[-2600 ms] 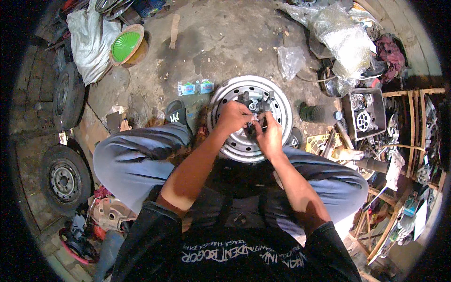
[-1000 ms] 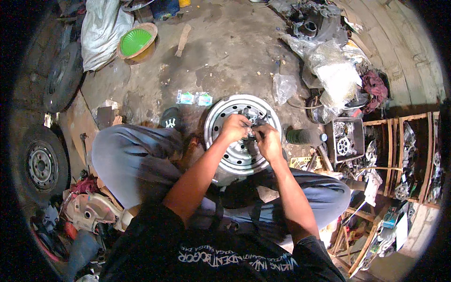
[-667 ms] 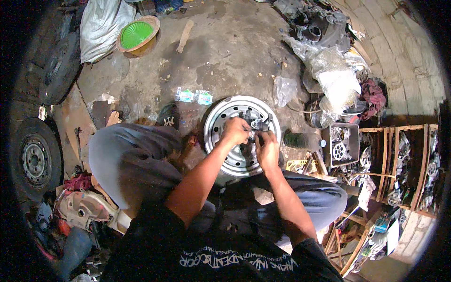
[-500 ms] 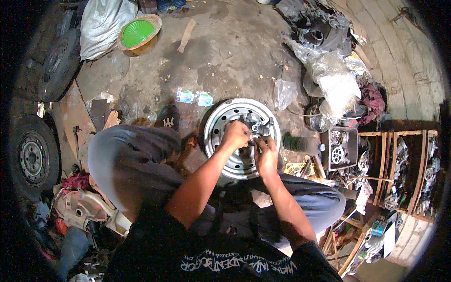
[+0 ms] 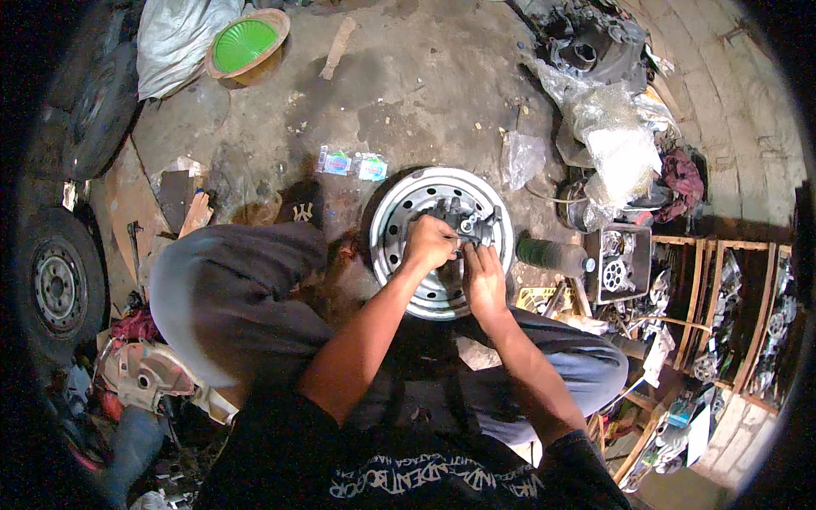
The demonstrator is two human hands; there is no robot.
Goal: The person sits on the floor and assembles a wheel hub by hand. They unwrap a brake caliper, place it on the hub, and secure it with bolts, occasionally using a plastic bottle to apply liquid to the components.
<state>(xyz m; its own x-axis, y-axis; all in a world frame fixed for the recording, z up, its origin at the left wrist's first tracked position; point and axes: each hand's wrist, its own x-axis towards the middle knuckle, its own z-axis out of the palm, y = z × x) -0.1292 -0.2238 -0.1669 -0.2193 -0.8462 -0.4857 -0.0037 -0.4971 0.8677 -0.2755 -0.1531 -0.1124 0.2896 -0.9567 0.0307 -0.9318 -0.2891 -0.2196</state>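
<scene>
A silver steel wheel rim (image 5: 393, 276) lies flat on the floor between my legs. Over its centre sits a dark metal mechanical part (image 5: 481, 229) with a round hole and jutting arms; its exact kind is unclear. My left hand (image 5: 431, 245) is closed on the near left side of this part, thumb and fingers pinched together. The bent fingers of my right hand (image 5: 485, 285) press together at the part's near edge, close beside the left fingertips. Whatever small piece lies between the fingertips is hidden.
A plastic bottle (image 5: 552, 255) lies right of the rim, beside a grey bin (image 5: 643, 285) of metal parts. Plastic wrapping (image 5: 616, 136) and machine parts are heaped at the far right. At the left stands a wheel with tyre (image 5: 93, 272). A green basin (image 5: 246, 47) stands far left.
The whole view has shifted slightly. My right fingers have straightened and drawn closer together at the part's near edge; my left hand keeps nearly the same grip.
</scene>
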